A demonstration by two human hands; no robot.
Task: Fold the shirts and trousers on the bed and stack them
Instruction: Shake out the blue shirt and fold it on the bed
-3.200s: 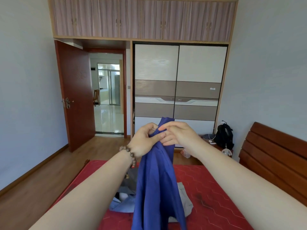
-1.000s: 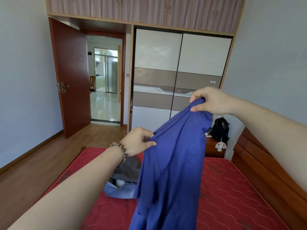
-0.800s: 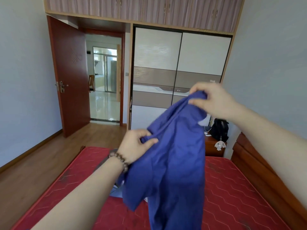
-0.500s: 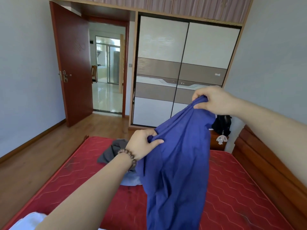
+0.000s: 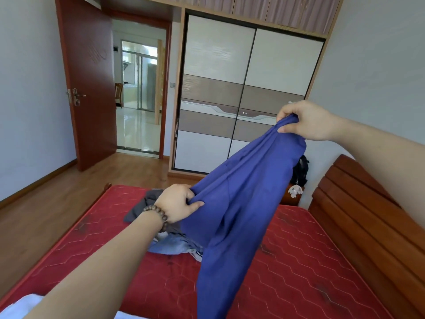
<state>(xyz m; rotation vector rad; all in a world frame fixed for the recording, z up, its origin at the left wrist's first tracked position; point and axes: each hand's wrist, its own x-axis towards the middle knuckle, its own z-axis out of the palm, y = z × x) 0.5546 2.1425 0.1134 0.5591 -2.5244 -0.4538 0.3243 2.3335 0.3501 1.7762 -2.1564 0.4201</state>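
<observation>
Your right hand (image 5: 305,120) is raised high, its fingers and thumb pinching one top edge of the blue garment (image 5: 239,217). Your left hand (image 5: 178,202), lower and closer to the middle, grips another bunched part of the same cloth, thumb lying across the fold; a beaded bracelet (image 5: 158,215) sits on that wrist. The garment stretches on a slant between your two hands and hangs down from them in loose folds, its lower part dropping out of view at the bottom edge, in front of the bed (image 5: 299,268). Whether it is a shirt or trousers cannot be told from here.

Behind your left hand, a small heap of clothes lies crumpled on the red quilted mattress: a dark grey piece (image 5: 142,204) towards the far side and a pale blue one (image 5: 170,246) nearer you, the two touching. A bit of white fabric (image 5: 20,307) shows at the bottom left corner.

The wooden headboard (image 5: 368,226) runs along the right side of the bed. Beyond it a black bag (image 5: 300,169) sits on a small stand near the sliding wardrobe (image 5: 230,93). The red door (image 5: 89,84) stands open to the left.
</observation>
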